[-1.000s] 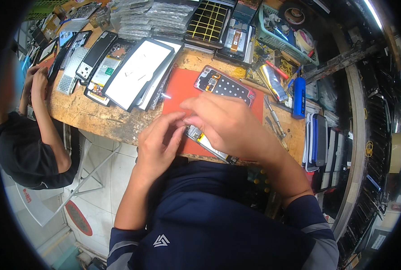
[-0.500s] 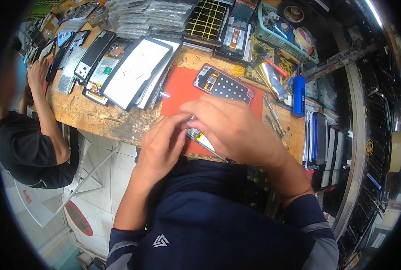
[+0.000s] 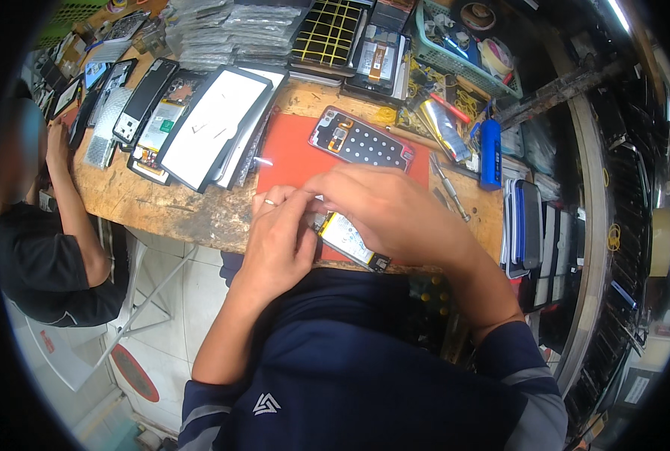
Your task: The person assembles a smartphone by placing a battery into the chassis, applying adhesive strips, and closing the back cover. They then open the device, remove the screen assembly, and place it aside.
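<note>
Left hand point(image 3: 278, 239) and right hand point(image 3: 386, 207) curl half-closed over an opened, slim, white-and-black rectangular phone point(image 3: 349, 240); what they grip, I cannot tell.

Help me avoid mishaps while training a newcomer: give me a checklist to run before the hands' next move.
1. The left hand and right hand both at the open phone: ok.
2. Anything pinched between the hands: cannot tell; hidden.
3. The open phone well back from the edge of the bench: not ok; its near end lies close.
4. Dotted phone panel on the red mat: ok.
5. Blue cylinder clear of the right hand: ok.
</note>
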The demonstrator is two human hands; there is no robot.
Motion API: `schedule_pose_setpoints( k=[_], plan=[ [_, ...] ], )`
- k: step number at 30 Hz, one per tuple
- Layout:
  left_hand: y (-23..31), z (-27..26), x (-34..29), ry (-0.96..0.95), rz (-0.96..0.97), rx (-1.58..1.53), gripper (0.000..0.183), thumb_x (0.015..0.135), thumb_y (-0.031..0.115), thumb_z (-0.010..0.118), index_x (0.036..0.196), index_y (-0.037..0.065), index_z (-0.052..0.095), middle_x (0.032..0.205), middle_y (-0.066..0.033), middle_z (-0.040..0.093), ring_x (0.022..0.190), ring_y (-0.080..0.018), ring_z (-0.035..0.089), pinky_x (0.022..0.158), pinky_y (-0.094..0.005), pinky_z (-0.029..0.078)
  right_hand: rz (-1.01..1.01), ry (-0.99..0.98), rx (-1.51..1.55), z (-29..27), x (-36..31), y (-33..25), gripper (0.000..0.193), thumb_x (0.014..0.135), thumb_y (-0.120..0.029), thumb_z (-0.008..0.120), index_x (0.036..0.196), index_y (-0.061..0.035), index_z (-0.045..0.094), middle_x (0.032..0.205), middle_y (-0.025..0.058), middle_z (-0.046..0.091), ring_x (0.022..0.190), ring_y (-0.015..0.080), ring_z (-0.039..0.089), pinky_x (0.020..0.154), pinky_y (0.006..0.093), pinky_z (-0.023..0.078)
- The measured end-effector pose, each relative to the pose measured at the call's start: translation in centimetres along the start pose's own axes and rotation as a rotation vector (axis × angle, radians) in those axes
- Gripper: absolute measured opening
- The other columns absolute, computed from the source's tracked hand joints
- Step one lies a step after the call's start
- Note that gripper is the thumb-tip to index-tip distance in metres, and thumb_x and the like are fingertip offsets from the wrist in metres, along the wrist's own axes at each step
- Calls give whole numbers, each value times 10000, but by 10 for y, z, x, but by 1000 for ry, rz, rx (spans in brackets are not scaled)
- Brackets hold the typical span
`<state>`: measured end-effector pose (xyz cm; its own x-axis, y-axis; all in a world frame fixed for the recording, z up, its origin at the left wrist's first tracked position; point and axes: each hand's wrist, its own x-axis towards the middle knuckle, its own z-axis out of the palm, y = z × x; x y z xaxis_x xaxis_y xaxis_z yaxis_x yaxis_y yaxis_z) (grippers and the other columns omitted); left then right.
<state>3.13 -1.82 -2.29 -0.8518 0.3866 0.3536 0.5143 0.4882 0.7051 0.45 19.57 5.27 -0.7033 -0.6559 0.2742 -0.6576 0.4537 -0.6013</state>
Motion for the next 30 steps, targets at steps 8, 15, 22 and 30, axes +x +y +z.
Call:
schedule_pose_setpoints(
  k=[8,15,22,30],
  plan=[
    [1,2,1,31,-47,-21,516,774,-94,614,1272,31,659,1042,-131,674,1081,-352,621,995,-454,414,-57,-35,-189,1,2,3,280,938,-30,649,1212,19,682,1040,171,721,995,361,703,884,441,546],
    [-17,-52,32,440,35,289,184,894,-33,709,1063,25,750,970,-113,742,954,-328,686,875,-444,495,-62,-17,-385,-1,-2,-9,177,985,-132,662,1117,-17,692,965,124,684,895,310,664,802,405,485],
    [-75,-109,122,248,78,458,142,970,59,730,1091,6,783,1022,-170,776,975,-354,744,871,-418,565,-90,-11,-499,3,-5,-15,176,924,-118,633,1069,-21,658,906,83,642,852,245,663,776,374,465],
    [-94,-119,112,176,49,880,90,879,112,785,945,74,833,937,-98,760,934,-322,685,840,-445,494,-27,-28,-442,6,-10,-9,254,909,-106,635,1138,-1,667,930,83,654,898,233,675,795,373,467]
  ],
)
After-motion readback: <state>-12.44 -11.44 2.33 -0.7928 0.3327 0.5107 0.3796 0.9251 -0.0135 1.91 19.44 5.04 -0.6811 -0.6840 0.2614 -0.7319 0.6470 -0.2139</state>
